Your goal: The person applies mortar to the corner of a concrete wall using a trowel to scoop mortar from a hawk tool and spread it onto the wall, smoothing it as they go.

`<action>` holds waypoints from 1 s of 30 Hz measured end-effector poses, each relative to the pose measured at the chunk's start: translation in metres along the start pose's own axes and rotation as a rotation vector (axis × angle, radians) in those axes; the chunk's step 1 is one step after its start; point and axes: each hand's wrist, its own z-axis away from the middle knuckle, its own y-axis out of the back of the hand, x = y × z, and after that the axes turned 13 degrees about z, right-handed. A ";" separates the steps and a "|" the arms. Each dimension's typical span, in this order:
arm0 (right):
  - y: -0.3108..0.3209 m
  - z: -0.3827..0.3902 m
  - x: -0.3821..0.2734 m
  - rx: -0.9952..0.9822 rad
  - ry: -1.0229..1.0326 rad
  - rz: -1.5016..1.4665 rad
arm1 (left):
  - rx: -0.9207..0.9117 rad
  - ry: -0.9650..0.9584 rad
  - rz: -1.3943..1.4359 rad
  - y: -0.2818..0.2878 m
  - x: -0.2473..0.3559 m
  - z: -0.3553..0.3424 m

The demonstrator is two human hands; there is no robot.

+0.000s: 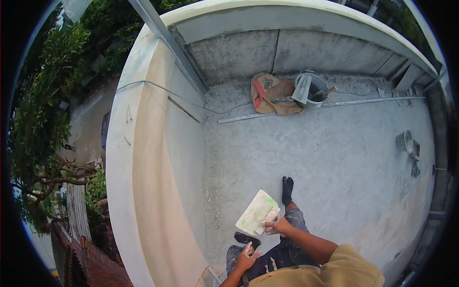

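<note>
My right hand [277, 226] is closed round the handle of a plastering float [254, 214], a pale rectangular plate with green patches and whitish smears. The float is held out ahead of my body, above the grey floor. My left hand [246, 259] is by my left thigh, near the float's lower edge but apart from it. Its fingers are partly stretched out, with nothing seen in them. Both hands carry whitish smears.
A low wall [148, 158] runs along the left, with greenery beyond. Near the far wall are a bucket [318, 88] with tools, a brown paper sack [272, 88] and a long metal straightedge [248, 117]. A smaller bucket [404, 140] stands at the right. A cable [179, 97] crosses the wall.
</note>
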 end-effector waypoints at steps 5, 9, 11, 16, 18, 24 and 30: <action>0.040 0.078 -0.067 -0.102 0.174 -0.319 | -0.078 0.172 1.543 -0.010 0.173 -0.062; 0.109 0.111 -0.142 -0.206 0.240 -0.262 | 0.003 -0.038 1.471 0.005 0.289 -0.082; 0.155 0.131 -0.178 -0.109 0.341 -0.384 | 0.026 -0.104 1.336 0.024 0.334 -0.083; 0.246 0.159 -0.257 0.123 0.615 0.086 | -0.187 -0.131 0.925 0.057 0.420 -0.087; 0.263 0.164 -0.274 0.029 0.524 0.348 | -0.318 -0.148 0.917 0.055 0.445 -0.091; 0.263 0.154 -0.302 0.183 0.613 -0.231 | -0.474 -0.153 1.501 0.008 0.518 -0.135; 0.314 0.150 -0.356 0.179 0.550 -0.101 | -0.440 -0.099 1.404 0.014 0.577 -0.210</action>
